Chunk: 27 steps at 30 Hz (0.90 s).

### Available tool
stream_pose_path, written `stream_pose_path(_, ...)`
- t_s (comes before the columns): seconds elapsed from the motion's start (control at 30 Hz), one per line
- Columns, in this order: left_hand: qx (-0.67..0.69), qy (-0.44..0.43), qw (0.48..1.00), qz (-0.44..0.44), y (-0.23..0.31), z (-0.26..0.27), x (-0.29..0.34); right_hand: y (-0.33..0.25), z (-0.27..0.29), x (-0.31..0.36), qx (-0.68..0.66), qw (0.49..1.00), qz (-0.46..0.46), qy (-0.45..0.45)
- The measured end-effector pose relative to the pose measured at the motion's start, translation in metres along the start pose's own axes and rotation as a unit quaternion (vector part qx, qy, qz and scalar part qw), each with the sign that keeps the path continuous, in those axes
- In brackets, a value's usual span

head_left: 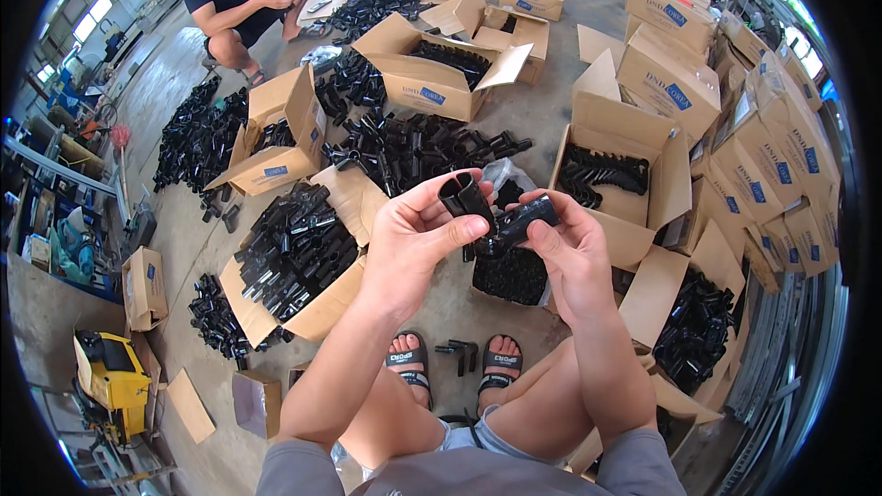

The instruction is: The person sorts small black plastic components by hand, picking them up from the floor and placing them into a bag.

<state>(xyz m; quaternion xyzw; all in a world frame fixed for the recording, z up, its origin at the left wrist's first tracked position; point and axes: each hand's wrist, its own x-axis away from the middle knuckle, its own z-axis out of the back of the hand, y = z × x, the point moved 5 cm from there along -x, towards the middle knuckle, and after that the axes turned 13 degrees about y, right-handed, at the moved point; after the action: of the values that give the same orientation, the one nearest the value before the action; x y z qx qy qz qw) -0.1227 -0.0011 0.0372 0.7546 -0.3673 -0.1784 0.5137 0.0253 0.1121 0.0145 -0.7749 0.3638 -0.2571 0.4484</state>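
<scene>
Hands, left (411,237) and right (567,253), both clenched around one black pipe fitting (491,218) above cardboard boxes (423,83).

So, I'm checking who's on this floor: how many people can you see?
2: the camera wearer, whose left hand and right hand hold a black fitting, and a co-worker seated top left. Others may be hidden.

Fittings (294,253) fill the box (322,312) left of the hands.

Head camera looks steeply down, close over the hands, fisheye-wide across the floor (184,248).
</scene>
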Motion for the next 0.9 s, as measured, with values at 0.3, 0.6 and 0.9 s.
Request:
stream_pose_path(0.3, -0.002, 0.034, 0.999, -0.023, 0.000, 0.005, -0.001, -0.009, 0.005, -0.005, 0.026, 0.999, -0.016, 0.013)
stream_pose_path(0.6, -0.093, 0.152, 0.975, -0.133, 0.032, 0.039, 0.017, 0.035, 0.142, -0.107, 0.286, 0.934, 0.040, 0.210)
stream_pose_path(0.9, -0.195, 0.115, 0.974, -0.021, -0.007, 0.036, 0.017, 0.260, 0.215, -0.212, 0.653, 0.743, -0.031, 0.140)
